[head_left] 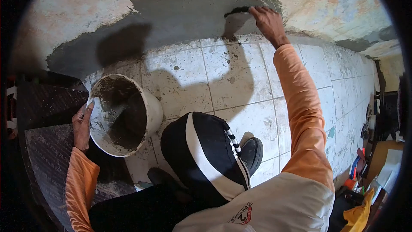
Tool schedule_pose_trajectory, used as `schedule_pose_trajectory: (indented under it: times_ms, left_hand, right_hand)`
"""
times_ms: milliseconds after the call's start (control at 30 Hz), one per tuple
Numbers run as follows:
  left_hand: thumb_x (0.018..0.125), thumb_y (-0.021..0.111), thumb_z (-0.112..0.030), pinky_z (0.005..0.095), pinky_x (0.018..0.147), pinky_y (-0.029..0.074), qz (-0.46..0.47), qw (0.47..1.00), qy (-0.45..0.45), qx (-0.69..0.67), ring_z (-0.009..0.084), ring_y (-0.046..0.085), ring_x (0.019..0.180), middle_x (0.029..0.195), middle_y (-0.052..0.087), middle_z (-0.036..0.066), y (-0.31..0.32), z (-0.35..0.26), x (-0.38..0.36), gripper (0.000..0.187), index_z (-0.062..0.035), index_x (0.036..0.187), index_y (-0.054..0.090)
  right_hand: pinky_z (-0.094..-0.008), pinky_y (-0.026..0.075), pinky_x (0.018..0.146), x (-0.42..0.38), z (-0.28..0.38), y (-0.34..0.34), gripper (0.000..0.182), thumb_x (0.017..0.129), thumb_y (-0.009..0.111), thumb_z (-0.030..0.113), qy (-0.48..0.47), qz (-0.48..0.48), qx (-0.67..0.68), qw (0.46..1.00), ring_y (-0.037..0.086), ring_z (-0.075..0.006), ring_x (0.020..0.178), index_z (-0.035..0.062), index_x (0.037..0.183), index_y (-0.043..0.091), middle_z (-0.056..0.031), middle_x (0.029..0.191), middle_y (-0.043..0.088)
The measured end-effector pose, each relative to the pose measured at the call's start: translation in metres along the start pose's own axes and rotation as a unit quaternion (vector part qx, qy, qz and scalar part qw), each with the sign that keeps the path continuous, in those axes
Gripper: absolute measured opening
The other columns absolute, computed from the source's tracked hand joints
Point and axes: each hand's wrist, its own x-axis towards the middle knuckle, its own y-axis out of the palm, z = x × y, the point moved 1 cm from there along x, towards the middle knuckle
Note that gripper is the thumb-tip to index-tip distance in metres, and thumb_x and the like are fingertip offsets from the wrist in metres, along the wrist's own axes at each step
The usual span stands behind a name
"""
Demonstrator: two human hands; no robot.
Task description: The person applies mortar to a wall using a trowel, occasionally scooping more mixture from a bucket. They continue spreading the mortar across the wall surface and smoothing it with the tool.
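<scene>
My left hand grips the left rim of a white bucket, which is tilted so its opening faces me. Grey mortar coats the inside of the bucket. At the upper right, my right hand is closed on a dark-edged tool held against the wall. Only part of the tool shows past the fingers. Around it, a broad patch of wet grey plaster covers the lower wall.
Dirty white floor tiles with mortar spots run along the wall. Dark printed boards lie at the left. At the lower right are a yellow cloth and assorted items. My knee and shoes are at the centre.
</scene>
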Motion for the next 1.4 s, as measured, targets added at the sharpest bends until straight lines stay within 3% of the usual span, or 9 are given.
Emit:
schedule_pose_trajectory:
  times_ms: [400, 667, 867, 900, 1000, 1067, 1133, 1200, 1400]
  left_hand:
    - [0.109, 0.065, -0.024, 0.0278, 0.087, 0.054, 0.018, 1.000, 0.025, -0.007, 0.0106, 0.068, 0.095, 0.112, 0.076, 0.007, -0.010, 0.011, 0.008, 0.038, 0.0024, 0.136, 0.070]
    - [0.108, 0.065, -0.023, 0.0275, 0.087, 0.054, 0.004, 0.999, 0.045, 0.030, 0.0103, 0.068, 0.094, 0.111, 0.076, 0.006, -0.014, 0.020, 0.014, 0.035, 0.0030, 0.131, 0.072]
    - [0.108, 0.066, -0.023, 0.0280, 0.087, 0.054, 0.000, 0.999, 0.019, 0.038, 0.0102, 0.067, 0.094, 0.112, 0.076, 0.005, -0.005, 0.003, 0.006, 0.035, 0.0026, 0.131, 0.073]
    - [0.108, 0.066, -0.023, 0.0282, 0.087, 0.054, 0.001, 0.999, 0.028, 0.022, 0.0103, 0.068, 0.094, 0.112, 0.076, 0.005, -0.005, 0.005, 0.005, 0.035, 0.0024, 0.130, 0.073]
    - [0.108, 0.066, -0.023, 0.0285, 0.088, 0.054, 0.001, 1.000, 0.021, 0.004, 0.0104, 0.068, 0.095, 0.113, 0.076, 0.005, -0.006, 0.009, 0.008, 0.034, 0.0020, 0.130, 0.073]
    - [0.108, 0.067, -0.024, 0.0285, 0.090, 0.053, 0.018, 0.999, 0.049, -0.007, 0.0105, 0.068, 0.097, 0.114, 0.076, 0.005, -0.008, 0.016, 0.013, 0.034, 0.0016, 0.130, 0.073]
    - [0.108, 0.067, -0.024, 0.0280, 0.092, 0.053, 0.014, 0.999, 0.028, -0.029, 0.0104, 0.068, 0.099, 0.115, 0.076, 0.005, -0.010, 0.015, 0.013, 0.034, 0.0015, 0.130, 0.073]
    - [0.108, 0.067, -0.025, 0.0278, 0.092, 0.053, 0.022, 0.999, 0.029, -0.018, 0.0106, 0.068, 0.099, 0.116, 0.076, 0.005, -0.009, 0.013, 0.010, 0.036, 0.0018, 0.131, 0.072]
    - [0.107, 0.069, -0.027, 0.0286, 0.091, 0.053, 0.015, 1.000, 0.016, -0.002, 0.0119, 0.068, 0.098, 0.115, 0.075, 0.006, -0.006, 0.005, 0.008, 0.039, 0.0023, 0.132, 0.071]
  right_hand:
    - [-0.0433, 0.059, 0.069, -0.001, -0.031, -0.127, 0.016, 0.100, 0.064, 0.019, 0.138, -0.164, -0.023, 0.976, 0.075, -0.0294, 0.089, 0.0229, 0.113, 0.073, -0.0018, 0.099, 0.076]
    - [-0.0429, 0.063, 0.076, -0.015, 0.036, -0.019, 0.022, 0.107, 0.056, 0.023, 0.049, 0.021, 0.098, 0.994, 0.078, -0.0278, 0.092, 0.0213, 0.120, 0.073, -0.0071, 0.108, 0.079]
    - [-0.0401, 0.060, 0.073, 0.065, -0.052, -0.110, 0.018, 0.103, 0.065, 0.027, 0.092, -0.049, 0.099, 0.990, 0.077, -0.0284, 0.091, 0.0237, 0.116, 0.076, -0.0045, 0.106, 0.079]
    - [-0.0433, 0.058, 0.077, 0.072, -0.040, -0.158, 0.013, 0.097, 0.068, 0.021, 0.086, -0.082, 0.111, 0.987, 0.075, -0.0358, 0.090, 0.0101, 0.099, 0.074, -0.0116, 0.096, 0.079]
    - [-0.0448, 0.057, 0.074, 0.046, -0.038, -0.197, 0.011, 0.096, 0.066, 0.017, 0.162, -0.157, 0.143, 0.964, 0.074, -0.0356, 0.086, 0.0096, 0.100, 0.073, -0.0127, 0.090, 0.076]
    - [-0.0408, 0.061, 0.075, -0.003, -0.073, -0.140, 0.017, 0.102, 0.066, 0.023, 0.173, -0.084, -0.004, 0.981, 0.077, -0.0300, 0.093, 0.0230, 0.115, 0.077, -0.0056, 0.109, 0.079]
    - [-0.0451, 0.059, 0.069, -0.046, -0.051, -0.104, 0.014, 0.103, 0.060, 0.024, 0.088, -0.103, 0.058, 0.989, 0.075, -0.0331, 0.083, 0.0221, 0.107, 0.073, -0.0073, 0.096, 0.077]
    - [-0.0436, 0.060, 0.073, -0.083, -0.038, -0.051, 0.014, 0.102, 0.060, 0.020, 0.118, 0.030, 0.047, 0.991, 0.075, -0.0314, 0.090, 0.0203, 0.107, 0.073, -0.0069, 0.101, 0.077]
    - [-0.0446, 0.052, 0.100, -0.114, -0.030, 0.050, 0.031, 0.097, 0.055, 0.011, 0.124, 0.147, 0.039, 0.981, 0.068, -0.0282, 0.119, 0.0170, 0.123, 0.070, -0.0071, 0.124, 0.074]
